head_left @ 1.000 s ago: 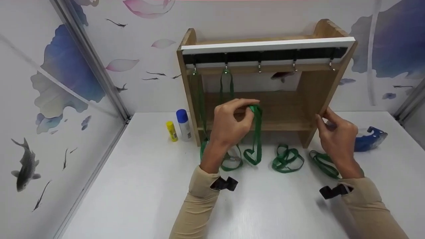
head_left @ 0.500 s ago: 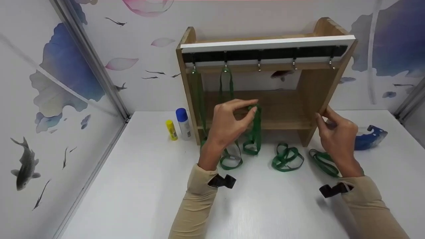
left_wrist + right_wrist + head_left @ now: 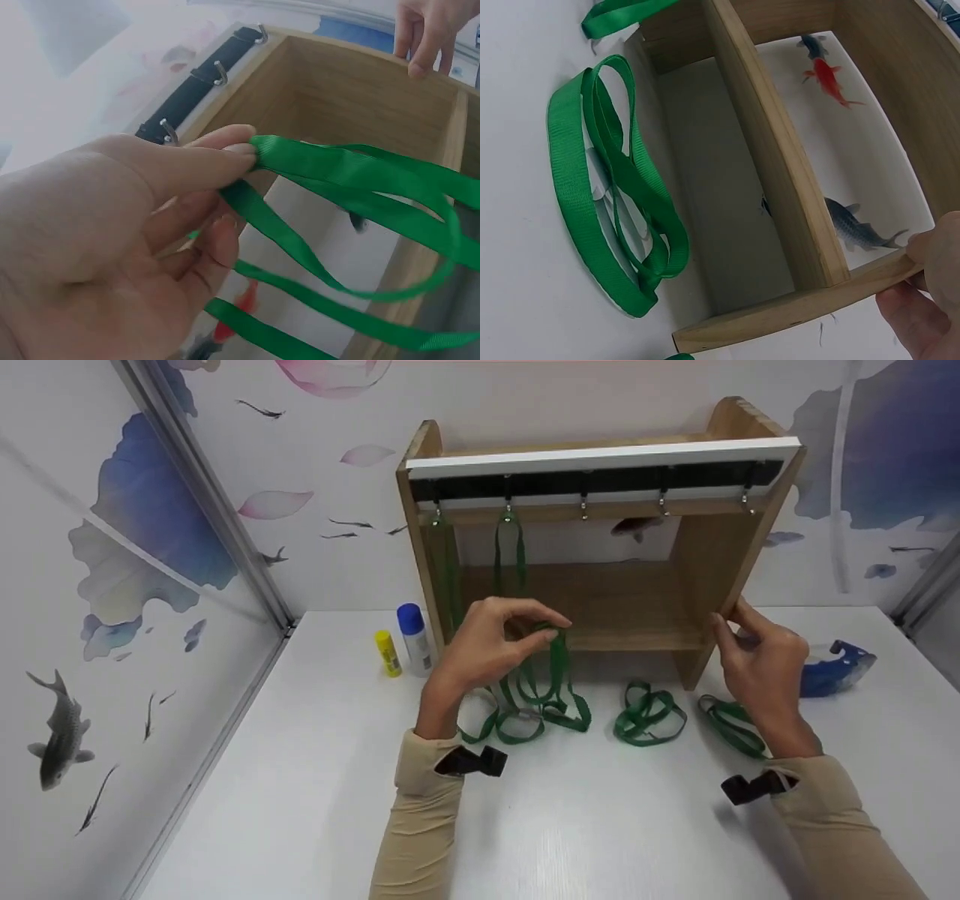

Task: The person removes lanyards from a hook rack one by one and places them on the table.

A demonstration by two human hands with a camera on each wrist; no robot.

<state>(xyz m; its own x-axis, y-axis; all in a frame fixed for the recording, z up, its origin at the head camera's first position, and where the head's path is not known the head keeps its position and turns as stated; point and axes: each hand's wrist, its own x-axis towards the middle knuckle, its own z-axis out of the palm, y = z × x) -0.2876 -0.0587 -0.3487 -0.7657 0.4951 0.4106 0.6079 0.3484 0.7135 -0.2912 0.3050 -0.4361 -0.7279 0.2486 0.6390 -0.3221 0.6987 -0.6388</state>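
Note:
My left hand (image 3: pixel 486 649) pinches a green ribbon lanyard (image 3: pixel 337 161) between thumb and fingertips, in front of a wooden rack (image 3: pixel 600 619). Its loops hang down, and the lower end lies at the tabletop in the head view. My right hand (image 3: pixel 766 667) grips the front edge of the rack's right side panel (image 3: pixel 802 311). Along the rack's top runs a black strip with several metal hooks (image 3: pixel 583 510). One green lanyard (image 3: pixel 452 577) hangs from the leftmost hook and a second lanyard (image 3: pixel 520 551) from the hook beside it; my left hand partly hides them.
Two more coiled green lanyards, a middle one (image 3: pixel 649 716) and a right one (image 3: pixel 731 727), lie before the rack. A yellow glue stick (image 3: pixel 388 654) and a blue-capped white tube (image 3: pixel 415 637) stand at its left. Something blue, perhaps a tape dispenser (image 3: pixel 834 673), sits behind my right hand.
My left hand has moved left and down with the lanyard, whose loops now spread lower and wider over the tabletop. The right hand stays at the side panel.

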